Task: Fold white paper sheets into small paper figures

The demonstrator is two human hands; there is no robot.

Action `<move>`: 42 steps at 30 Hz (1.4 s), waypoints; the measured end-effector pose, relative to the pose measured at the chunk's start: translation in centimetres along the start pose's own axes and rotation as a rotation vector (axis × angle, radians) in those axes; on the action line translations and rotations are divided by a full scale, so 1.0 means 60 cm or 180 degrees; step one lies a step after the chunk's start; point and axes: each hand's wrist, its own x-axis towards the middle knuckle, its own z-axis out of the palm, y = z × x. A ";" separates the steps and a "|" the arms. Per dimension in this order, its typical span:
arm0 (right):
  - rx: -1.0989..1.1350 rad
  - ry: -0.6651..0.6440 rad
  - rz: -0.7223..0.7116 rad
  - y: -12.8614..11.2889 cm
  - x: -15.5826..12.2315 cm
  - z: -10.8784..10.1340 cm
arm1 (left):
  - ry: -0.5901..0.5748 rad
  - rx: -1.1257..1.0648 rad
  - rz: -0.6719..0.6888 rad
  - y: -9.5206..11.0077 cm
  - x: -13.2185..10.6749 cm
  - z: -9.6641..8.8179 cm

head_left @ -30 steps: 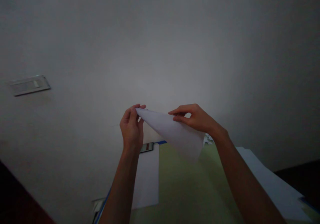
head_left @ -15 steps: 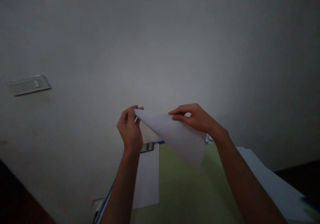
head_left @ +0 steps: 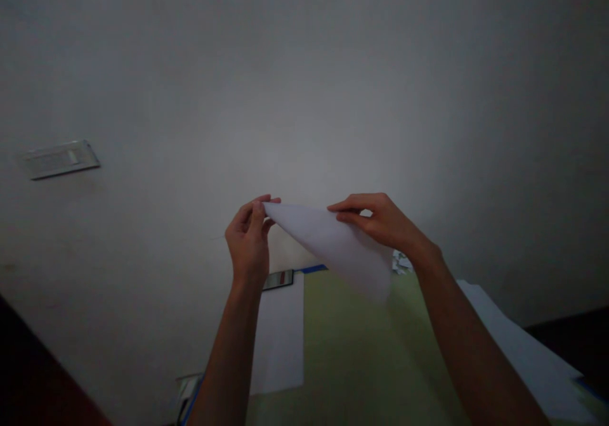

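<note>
I hold a folded white sheet of paper (head_left: 340, 248) in the air in front of a pale wall. It tapers to a point at the left. My left hand (head_left: 250, 239) pinches that pointed tip between thumb and fingers. My right hand (head_left: 380, 220) pinches the upper edge of the paper further right, fingers closed on it. The wide end of the paper hangs down toward the yellow-green table (head_left: 352, 356).
A flat white sheet (head_left: 280, 337) lies on the table under my left forearm. More white sheets (head_left: 514, 343) lie stacked at the right. A small dark device (head_left: 279, 279) sits at the table's far edge. A switch plate (head_left: 57, 158) is on the wall at left.
Both hands with the paper have risen slightly and shifted a little right; the grip on the paper is unchanged.
</note>
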 end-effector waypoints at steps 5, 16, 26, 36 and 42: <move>-0.0032 0.0007 0.0068 0.001 0.000 -0.001 | -0.0087 -0.0004 0.0049 0.002 -0.002 0.001; -0.0058 0.0059 0.0102 0.000 0.001 -0.001 | 0.0005 0.0093 0.0065 0.007 -0.004 0.004; 0.0055 -0.0014 0.0105 -0.009 0.001 -0.001 | 0.0229 0.0093 0.0176 0.001 -0.002 0.004; 0.0006 -0.0041 0.0046 -0.010 0.002 0.002 | 0.0707 0.0961 0.0713 -0.010 -0.001 -0.002; -0.0060 0.0060 -0.0077 -0.018 0.002 -0.001 | 0.0423 0.0482 0.0382 -0.002 0.001 -0.001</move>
